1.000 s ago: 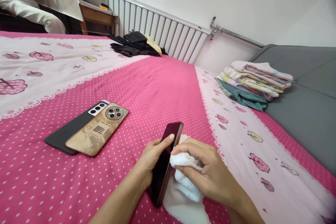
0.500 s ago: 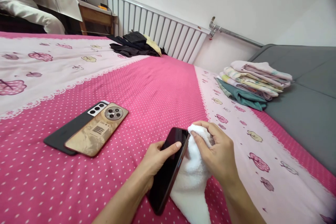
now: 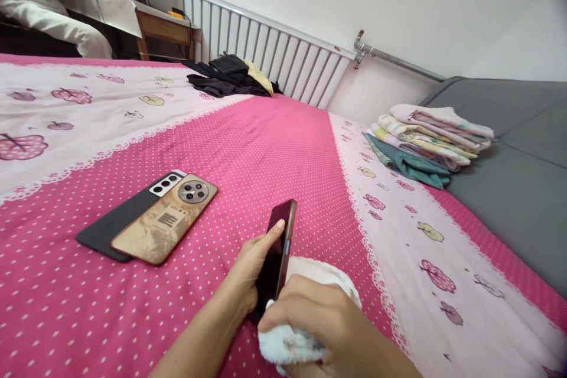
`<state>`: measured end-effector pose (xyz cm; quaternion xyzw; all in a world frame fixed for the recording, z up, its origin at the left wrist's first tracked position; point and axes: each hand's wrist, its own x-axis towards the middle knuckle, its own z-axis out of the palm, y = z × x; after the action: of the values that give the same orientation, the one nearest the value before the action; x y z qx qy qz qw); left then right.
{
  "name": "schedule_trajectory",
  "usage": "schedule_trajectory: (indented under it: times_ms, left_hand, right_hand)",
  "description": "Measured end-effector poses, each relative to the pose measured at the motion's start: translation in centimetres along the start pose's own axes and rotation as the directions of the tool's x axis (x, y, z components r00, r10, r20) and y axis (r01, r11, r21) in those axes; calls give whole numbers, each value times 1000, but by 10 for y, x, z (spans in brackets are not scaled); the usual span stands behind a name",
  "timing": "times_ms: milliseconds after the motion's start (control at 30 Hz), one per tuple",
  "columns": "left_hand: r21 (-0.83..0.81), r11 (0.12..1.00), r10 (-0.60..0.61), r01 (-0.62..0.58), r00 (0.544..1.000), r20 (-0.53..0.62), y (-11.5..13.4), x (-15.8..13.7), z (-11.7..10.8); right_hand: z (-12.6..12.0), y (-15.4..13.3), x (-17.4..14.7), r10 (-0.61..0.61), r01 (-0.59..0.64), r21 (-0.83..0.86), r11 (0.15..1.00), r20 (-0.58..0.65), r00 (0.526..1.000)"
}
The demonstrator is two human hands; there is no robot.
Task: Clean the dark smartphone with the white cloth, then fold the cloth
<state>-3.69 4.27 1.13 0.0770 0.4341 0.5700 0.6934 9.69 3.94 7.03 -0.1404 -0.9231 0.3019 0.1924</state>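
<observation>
My left hand (image 3: pixel 257 266) grips a dark smartphone (image 3: pixel 275 260) with a brown edge, tilted so its black screen faces left. The thumb lies across the screen. In my right hand (image 3: pixel 319 313) a white fluffy cloth (image 3: pixel 292 345) is bunched, pressed around the lower right edge of the phone; part of the cloth spreads out behind the fingers. To the left, a gold smartphone (image 3: pixel 163 221) with a round camera ring lies face down, overlapping a black smartphone (image 3: pixel 119 212) beneath it.
All this is on a pink dotted bedspread (image 3: pixel 283 147). Folded cloths (image 3: pixel 429 136) are stacked at right against a grey headboard (image 3: pixel 522 189). Dark clothes (image 3: pixel 225 77) lie at the far edge before a white radiator (image 3: pixel 266 41). A seated person (image 3: pixel 48 12) is at a desk, far left.
My right hand with the cloth has moved down along the phone's edge, from its top corner to its lower part. The phone has turned more edge-on and shifted slightly left.
</observation>
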Motion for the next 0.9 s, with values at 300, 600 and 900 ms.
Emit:
schedule_trajectory:
  times_ms: [300,600,900]
  left_hand:
    - [-39,997,-69,74,992,104,0,-5,3]
    - [15,981,-194,194,968,157,-7,-11,8]
    - [145,924,-383,355,853,354,-1,-10,0]
  right_hand:
    - [-4,5,2,113,-108,36,993,-174,978]
    - [-3,22,5,142,-254,-70,965,-675,724]
    - [-6,46,11,196,-363,-56,930,-759,620]
